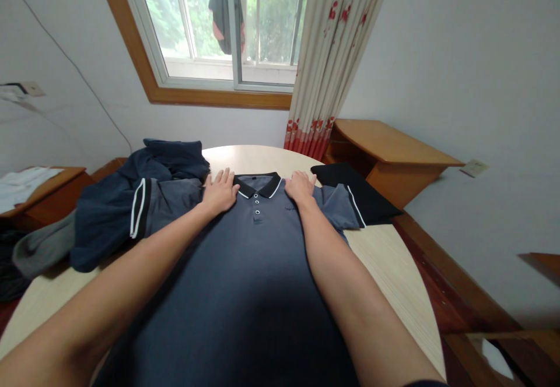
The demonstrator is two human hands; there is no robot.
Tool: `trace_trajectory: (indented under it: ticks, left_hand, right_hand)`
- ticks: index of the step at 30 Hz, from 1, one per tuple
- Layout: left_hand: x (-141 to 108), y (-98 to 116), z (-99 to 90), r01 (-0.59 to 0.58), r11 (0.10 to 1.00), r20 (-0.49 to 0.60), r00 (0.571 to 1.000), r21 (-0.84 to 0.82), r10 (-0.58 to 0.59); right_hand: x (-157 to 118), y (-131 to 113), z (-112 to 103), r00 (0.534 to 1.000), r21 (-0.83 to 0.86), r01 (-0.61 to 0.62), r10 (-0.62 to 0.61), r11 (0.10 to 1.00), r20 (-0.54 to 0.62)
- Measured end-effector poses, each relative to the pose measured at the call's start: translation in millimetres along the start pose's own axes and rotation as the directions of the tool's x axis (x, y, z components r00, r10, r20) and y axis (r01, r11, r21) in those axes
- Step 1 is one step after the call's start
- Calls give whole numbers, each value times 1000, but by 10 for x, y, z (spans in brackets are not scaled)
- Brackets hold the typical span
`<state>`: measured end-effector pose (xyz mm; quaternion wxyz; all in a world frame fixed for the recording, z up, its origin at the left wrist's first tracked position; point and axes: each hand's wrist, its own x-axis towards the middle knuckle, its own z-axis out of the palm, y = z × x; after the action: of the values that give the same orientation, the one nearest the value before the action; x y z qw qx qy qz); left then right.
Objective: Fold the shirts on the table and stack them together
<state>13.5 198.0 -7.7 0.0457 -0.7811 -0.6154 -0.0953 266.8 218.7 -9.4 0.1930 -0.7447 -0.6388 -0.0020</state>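
Note:
A dark grey polo shirt [258,259] lies front side up on the round table, its black, white-edged collar at the far end. My left hand [220,190] rests flat on the shoulder left of the collar, fingers spread. On the opposite shoulder is my right hand [300,186], its fingers bent down onto the cloth and their tips mostly hidden. Both short sleeves, with black and white cuffs, stick out sideways beyond my hands. My forearms cover parts of the shirt's sides.
A heap of dark blue clothing [118,200] lies at the table's left, partly under the left sleeve. Folded black cloth [350,186] lies at the back right. Beyond the pale table [394,270] stand a wooden cabinet [394,142], a curtain [324,72] and a window.

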Motion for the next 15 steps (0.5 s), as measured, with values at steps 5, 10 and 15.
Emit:
trace_trajectory:
  ticks: [5, 10, 15]
  left_hand:
    - [-129, 214, 22, 1, 996, 169, 985, -90, 15]
    - [-92, 41, 47, 16, 996, 206, 979, -87, 3]
    - [-184, 104, -2, 15, 999, 174, 985, -35, -8]
  right_hand:
    - [-72, -227, -9, 958, 84, 224, -236, 971, 165]
    - [-107, -142, 76, 935, 70, 199, -211, 977, 285]
    - [-77, -115, 50, 968, 2, 117, -115, 993, 223]
